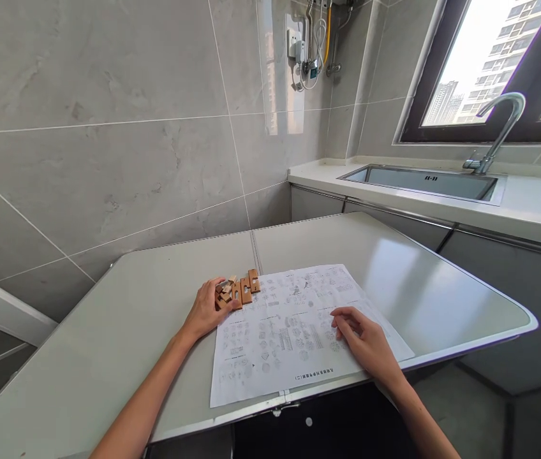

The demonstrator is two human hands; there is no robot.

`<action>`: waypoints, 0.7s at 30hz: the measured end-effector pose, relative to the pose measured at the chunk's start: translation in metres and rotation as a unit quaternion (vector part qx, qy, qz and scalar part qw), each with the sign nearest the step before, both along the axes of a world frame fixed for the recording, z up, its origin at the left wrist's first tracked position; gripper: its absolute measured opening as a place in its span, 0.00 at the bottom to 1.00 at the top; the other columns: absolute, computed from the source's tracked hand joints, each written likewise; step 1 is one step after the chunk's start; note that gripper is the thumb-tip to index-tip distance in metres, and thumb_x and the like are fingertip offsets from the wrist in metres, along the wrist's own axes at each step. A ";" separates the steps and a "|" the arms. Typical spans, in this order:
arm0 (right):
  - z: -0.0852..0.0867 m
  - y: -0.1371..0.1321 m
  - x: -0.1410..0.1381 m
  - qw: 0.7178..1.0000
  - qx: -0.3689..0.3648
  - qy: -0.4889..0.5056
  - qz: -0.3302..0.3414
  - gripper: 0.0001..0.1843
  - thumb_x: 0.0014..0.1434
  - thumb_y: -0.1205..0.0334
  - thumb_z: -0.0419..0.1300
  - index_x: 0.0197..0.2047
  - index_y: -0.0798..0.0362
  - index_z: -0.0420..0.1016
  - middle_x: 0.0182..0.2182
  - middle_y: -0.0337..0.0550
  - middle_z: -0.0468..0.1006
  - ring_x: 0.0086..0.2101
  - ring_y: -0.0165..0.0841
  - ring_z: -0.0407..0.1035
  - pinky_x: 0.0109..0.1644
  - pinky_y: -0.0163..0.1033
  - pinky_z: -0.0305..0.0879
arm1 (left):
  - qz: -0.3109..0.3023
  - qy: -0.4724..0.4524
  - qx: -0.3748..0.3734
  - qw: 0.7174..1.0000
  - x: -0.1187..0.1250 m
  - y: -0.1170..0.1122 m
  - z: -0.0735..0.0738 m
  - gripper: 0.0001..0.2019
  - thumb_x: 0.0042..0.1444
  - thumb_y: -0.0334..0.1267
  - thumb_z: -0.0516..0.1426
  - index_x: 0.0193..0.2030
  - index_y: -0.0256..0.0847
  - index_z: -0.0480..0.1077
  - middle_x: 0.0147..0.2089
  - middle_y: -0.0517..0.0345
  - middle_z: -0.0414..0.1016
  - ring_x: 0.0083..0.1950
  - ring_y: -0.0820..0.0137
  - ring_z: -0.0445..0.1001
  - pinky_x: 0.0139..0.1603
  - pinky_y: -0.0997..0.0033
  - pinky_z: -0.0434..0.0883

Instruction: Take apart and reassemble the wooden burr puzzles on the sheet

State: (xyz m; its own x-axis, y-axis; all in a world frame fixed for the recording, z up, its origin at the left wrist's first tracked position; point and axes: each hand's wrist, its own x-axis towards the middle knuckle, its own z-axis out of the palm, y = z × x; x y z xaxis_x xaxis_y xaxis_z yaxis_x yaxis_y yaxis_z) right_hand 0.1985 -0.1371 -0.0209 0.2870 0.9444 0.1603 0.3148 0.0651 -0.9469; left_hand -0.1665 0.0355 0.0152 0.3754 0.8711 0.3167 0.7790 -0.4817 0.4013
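My left hand [206,309] curves around a small pile of light and brown wooden puzzle pieces [224,290]. Its thumb touches the nearest of several notched wooden blocks [245,291], which lie in a slanting row beside the pile. Part of the pile is hidden by the fingers. A large printed sheet [270,319] with rows of small diagrams and lines of text lies flat on the table, its upper left corner near the blocks. Over the right part of that sheet rests my right hand [359,335], fingers loosely bent and apart from the thumb, with nothing visible in it.
The pale folding table [165,357] has a seam across it and a metal latch [277,411] at the near edge. A grey tiled wall [108,159] stands behind. To the right are a counter with a sink [423,182], a faucet [500,131] and a window.
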 end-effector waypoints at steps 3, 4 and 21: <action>-0.001 0.000 0.000 1.000 -0.002 -0.006 0.013 0.14 0.66 0.48 0.57 0.44 0.47 0.77 0.30 0.44 0.79 0.32 0.39 0.74 0.38 0.43 0.70 | -0.001 -0.001 -0.008 1.000 0.001 -0.002 0.001 0.32 0.61 0.61 0.60 0.65 0.45 0.62 0.64 0.47 0.70 0.64 0.52 0.71 0.62 0.49 0.71; -0.001 0.000 0.000 1.000 -0.003 -0.007 0.018 0.14 0.66 0.47 0.57 0.44 0.47 0.77 0.30 0.44 0.79 0.32 0.39 0.74 0.39 0.43 0.70 | -0.002 -0.005 -0.009 1.000 0.001 -0.003 0.000 0.32 0.61 0.61 0.60 0.64 0.45 0.62 0.64 0.47 0.71 0.63 0.52 0.71 0.62 0.49 0.71; 0.001 -0.002 0.002 0.999 -0.009 0.000 0.036 0.14 0.68 0.49 0.57 0.46 0.49 0.76 0.30 0.42 0.79 0.35 0.38 0.75 0.40 0.40 0.69 | -0.005 -0.007 -0.034 0.999 -0.019 0.011 -0.007 0.27 0.67 0.55 0.55 0.67 0.46 0.60 0.64 0.48 0.71 0.63 0.55 0.73 0.62 0.52 0.71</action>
